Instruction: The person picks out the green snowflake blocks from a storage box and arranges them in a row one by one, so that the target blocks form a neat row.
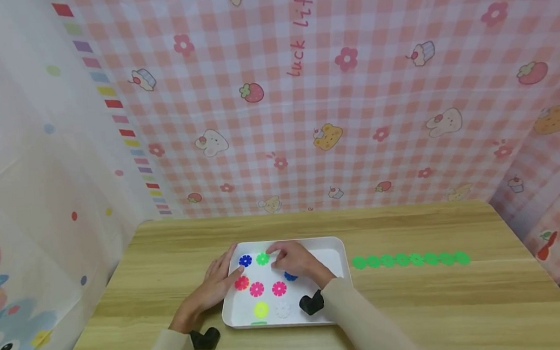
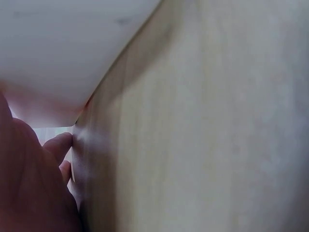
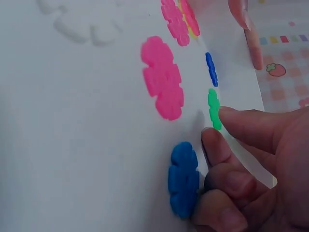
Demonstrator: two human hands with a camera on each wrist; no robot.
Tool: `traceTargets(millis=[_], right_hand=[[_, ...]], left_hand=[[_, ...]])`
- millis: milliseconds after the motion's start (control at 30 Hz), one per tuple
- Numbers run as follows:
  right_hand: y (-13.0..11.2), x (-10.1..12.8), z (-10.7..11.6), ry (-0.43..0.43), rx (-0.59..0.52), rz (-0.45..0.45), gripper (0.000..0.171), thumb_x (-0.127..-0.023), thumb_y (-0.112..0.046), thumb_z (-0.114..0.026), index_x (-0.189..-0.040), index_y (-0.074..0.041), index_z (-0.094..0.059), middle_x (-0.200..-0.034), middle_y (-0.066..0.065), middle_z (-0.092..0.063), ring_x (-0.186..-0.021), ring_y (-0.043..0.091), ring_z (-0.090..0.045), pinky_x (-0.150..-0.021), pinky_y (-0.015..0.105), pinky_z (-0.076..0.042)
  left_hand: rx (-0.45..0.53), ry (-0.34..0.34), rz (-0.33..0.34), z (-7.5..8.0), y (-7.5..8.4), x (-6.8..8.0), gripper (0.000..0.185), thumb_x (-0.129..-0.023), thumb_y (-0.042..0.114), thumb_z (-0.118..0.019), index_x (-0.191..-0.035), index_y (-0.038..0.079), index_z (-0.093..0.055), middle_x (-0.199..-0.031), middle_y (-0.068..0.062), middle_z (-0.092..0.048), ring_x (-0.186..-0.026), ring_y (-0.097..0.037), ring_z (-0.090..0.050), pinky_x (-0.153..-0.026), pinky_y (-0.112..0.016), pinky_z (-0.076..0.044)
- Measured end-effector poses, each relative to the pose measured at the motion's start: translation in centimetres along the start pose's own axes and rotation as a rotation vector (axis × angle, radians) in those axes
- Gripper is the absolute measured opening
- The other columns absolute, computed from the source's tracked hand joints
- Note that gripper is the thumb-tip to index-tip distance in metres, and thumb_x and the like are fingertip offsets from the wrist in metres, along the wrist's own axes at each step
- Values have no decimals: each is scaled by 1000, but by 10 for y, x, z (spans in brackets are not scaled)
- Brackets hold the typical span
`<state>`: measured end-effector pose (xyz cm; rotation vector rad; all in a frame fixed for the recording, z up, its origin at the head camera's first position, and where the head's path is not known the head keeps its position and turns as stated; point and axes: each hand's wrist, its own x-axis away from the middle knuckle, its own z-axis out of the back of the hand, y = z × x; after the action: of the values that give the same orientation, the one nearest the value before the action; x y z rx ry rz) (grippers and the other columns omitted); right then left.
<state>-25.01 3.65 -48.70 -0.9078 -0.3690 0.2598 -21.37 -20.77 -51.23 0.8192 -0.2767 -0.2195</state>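
Observation:
A white tray (image 1: 329, 253) holds flower-shaped plastic discs with notched edges. My left hand (image 1: 213, 287) grips the tray's left side, thumb over the rim and fingers along the outside; in the left wrist view its fingers (image 2: 59, 147) lie beside the tray wall (image 2: 72, 53). My right hand (image 1: 295, 259) is over the tray, its index fingertip at the edge of a green disc (image 1: 262, 258). In the right wrist view, thumb and index stand apart and the other fingers curl above a blue disc (image 3: 183, 180). A dark blue disc (image 1: 245, 261) lies left of the green one.
Pink discs (image 1: 279, 289), a red-and-yellow pair (image 1: 241, 283), a yellow disc (image 1: 261, 309) and a clear disc (image 1: 283, 309) lie in the tray. A row of several green discs (image 1: 401, 260) stretches across the wooden table (image 1: 489, 307) to the tray's right. A checked curtain (image 1: 295, 114) hangs behind.

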Motion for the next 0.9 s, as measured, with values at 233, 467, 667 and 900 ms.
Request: traceTargets(millis=[233,467,667,900], right_hand=[[1,-3,-2,10,9,-16,36,-92,-17,-70,-128,-20,-67,-86,4,-57,-78,19,-52,-67,30,-42],[-1,-5,-9,47,43,2,34,-91,-15,-71,-125,-19,-69,-92,0,-59,-81,17,-52,-69,29,-43],[-2,-5,-16,118,78,-20,22,-88,-24,-76,-110,-22,-76,-98,-3,-64,-83,15,-53,-70,30,-44],[-1,-7,-23,171,113,-28,17,-83,-34,-80,-97,-25,-78,-102,-6,-66,-83,13,-54,-68,30,-43]], left_hand=[[0,15,-16,0,4,-1,71,-105,46,-40,-161,22,-5,-166,-14,-9,-151,-39,-2,-119,-55,9],[-4,9,-4,1,4,-1,71,-105,45,-41,-161,23,-3,-167,-13,-7,-152,-38,0,-120,-55,10],[-10,7,-12,-1,2,-1,71,-106,44,-40,-161,20,-1,-166,-14,-6,-151,-40,-1,-119,-56,11],[-8,14,-11,-2,0,-1,72,-105,44,-42,-161,22,-2,-166,-14,-7,-151,-39,-1,-119,-56,10]])
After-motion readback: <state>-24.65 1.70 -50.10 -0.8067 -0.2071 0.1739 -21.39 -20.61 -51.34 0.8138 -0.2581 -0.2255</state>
